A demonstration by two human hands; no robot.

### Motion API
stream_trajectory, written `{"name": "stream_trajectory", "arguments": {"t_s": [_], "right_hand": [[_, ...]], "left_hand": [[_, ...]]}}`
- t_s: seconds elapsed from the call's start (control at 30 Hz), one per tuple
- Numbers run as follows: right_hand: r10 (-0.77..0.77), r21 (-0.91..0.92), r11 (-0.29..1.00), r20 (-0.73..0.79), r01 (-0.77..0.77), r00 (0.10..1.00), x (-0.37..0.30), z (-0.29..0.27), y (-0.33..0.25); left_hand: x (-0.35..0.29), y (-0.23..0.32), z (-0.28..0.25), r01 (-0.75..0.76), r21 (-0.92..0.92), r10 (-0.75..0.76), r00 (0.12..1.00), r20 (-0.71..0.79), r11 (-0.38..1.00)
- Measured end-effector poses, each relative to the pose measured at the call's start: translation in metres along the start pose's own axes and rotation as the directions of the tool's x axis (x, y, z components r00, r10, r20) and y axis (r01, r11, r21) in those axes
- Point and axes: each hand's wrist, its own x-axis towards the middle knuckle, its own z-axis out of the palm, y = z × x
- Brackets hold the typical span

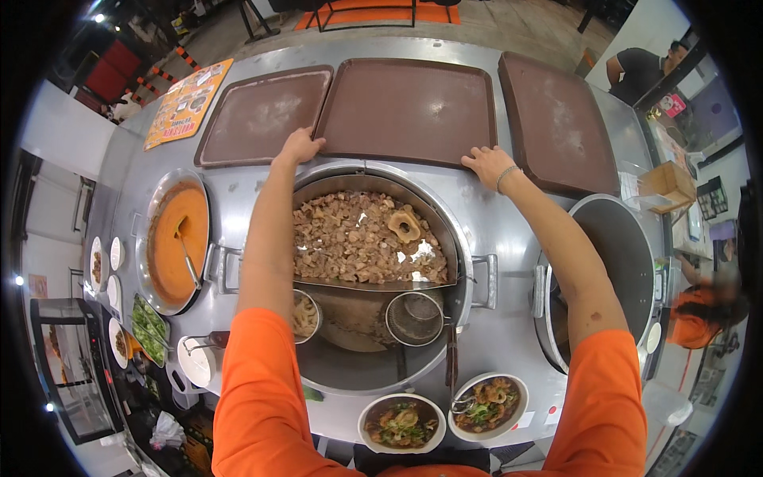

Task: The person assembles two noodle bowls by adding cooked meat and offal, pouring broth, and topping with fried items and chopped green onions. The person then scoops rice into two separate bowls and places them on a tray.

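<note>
Both hands at a brown rectangular tray with rounded corners (405,107), which lies flat just beyond the large round silver metal pot (350,375), the landmark for all positions. The left hand (300,148), beyond the pot's left part, is partly closed, its fingers grasping the tray's near left corner. The right hand (489,164), beyond the pot's right part, has bent, slightly spread fingers grasping the near right corner; how far the fingers reach beneath the rim cannot be told. A second brown tray with a whitish, worn surface (262,115) lies beyond the pot to the left, near the left hand; a thick-edged brown tray (560,119) lies beyond it to the right. Within the pot, a half-round metal compartment contains browned chunks of meat (350,246). To its left stands a round metal pan of orange sauce (143,266); to its right, a deep grey metal pot (628,254).
</note>
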Motion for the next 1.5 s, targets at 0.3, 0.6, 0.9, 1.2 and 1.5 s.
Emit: {"name": "stream_trajectory", "arguments": {"t_s": [0.3,0.6,0.9,1.2,1.5], "right_hand": [[0.301,0.256,0.925,-0.049,-0.28,0.952,-0.048,0.018,0.019],[0.321,0.979,-0.131,0.191,-0.156,0.928,-0.417,-0.093,-0.102],[0.425,0.949,0.306,-0.061,-0.08,0.903,-0.53,0.071,-0.228],[0.273,0.937,0.323,0.046,-0.136,0.961,-0.502,0.069,-0.223],[0.38,0.952,0.281,0.003,-0.118,0.925,-0.505,0.035,-0.193]], "left_hand": [[-0.023,0.053,0.023,-0.122,-0.035,0.115,0.979,-0.167,0.992],[-0.472,0.181,-0.071,-0.141,-0.936,0.232,0.97,-0.067,0.322],[-0.762,0.295,0.186,0.578,-0.794,0.063,0.8,0.597,0.189],[-0.713,0.359,0.223,0.144,-0.961,-0.368,0.929,0.049,0.235],[-0.682,0.385,0.161,0.15,-0.984,-0.336,0.935,0.112,0.091]]}}
